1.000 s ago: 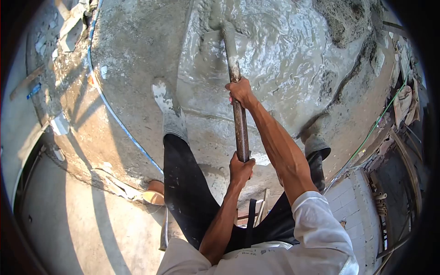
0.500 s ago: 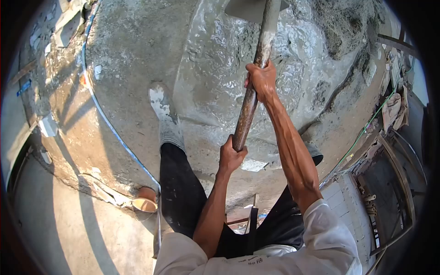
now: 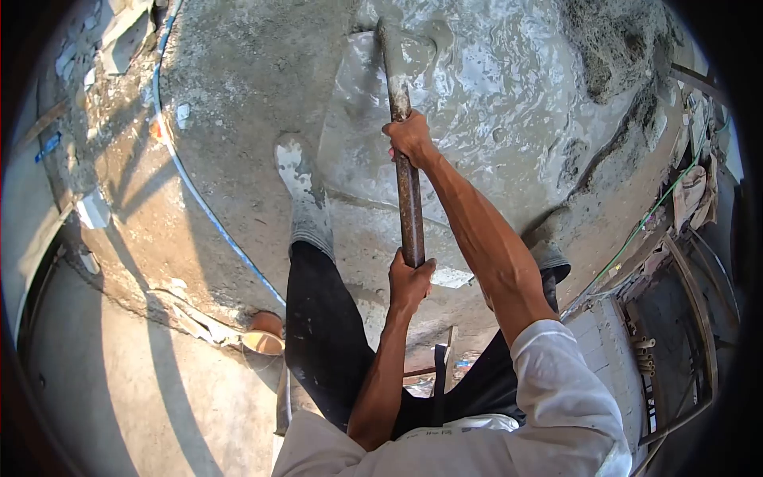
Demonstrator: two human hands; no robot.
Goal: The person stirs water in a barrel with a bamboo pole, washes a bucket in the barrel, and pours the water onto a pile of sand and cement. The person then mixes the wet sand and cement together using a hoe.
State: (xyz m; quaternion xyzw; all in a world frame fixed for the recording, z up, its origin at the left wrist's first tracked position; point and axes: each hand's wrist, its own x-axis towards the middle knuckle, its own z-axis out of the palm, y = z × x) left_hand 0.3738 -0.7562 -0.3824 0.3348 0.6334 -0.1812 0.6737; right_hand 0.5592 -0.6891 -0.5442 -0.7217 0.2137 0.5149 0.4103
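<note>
One handle point(image 3: 410, 211) through left grip point(image 3: 411, 280), right grip point(image 3: 411, 137), wet mix point(image 3: 509, 119) beyond

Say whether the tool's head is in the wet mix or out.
In, it appears: the handle's far end meets the mix; no blade stands clear.

- Small print point(image 3: 439, 432) runs across the front of the person's white shirt point(image 3: 477, 455), near the bottom of the view; it is too small and blurred to read.
- No other text, label, brand, number or sign can be read.
</note>
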